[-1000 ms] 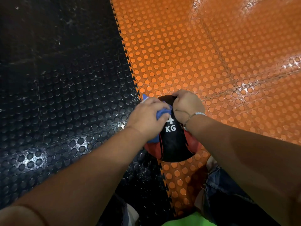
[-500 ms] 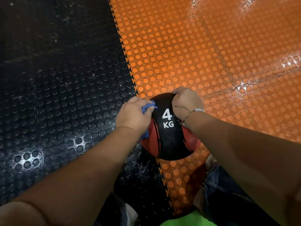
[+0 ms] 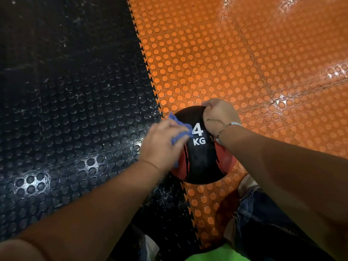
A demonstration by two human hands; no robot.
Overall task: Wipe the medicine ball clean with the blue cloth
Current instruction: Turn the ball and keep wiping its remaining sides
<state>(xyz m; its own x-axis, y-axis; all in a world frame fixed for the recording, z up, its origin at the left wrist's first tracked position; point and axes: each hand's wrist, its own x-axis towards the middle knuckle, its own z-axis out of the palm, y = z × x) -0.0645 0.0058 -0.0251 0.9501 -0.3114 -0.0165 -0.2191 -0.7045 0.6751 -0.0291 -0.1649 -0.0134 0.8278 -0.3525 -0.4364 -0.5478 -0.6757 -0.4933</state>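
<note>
A black and red medicine ball (image 3: pixel 201 162) marked "4 KG" sits on the floor where the black and orange mats meet. My left hand (image 3: pixel 162 144) holds the blue cloth (image 3: pixel 179 130) bunched against the ball's upper left side, just left of the white "4". My right hand (image 3: pixel 219 115) grips the ball's top right, fingers curled over its far edge. A thin bracelet circles the right wrist.
Black studded floor mat (image 3: pixel 66 110) fills the left, orange studded mat (image 3: pixel 235 53) the right, joined by a toothed seam. My knees in dark jeans (image 3: pixel 263 219) are at the bottom right, close behind the ball.
My left hand has slid the cloth left off the "4", then back up and right towards it. The right hand has kept its hold on the ball's top.
</note>
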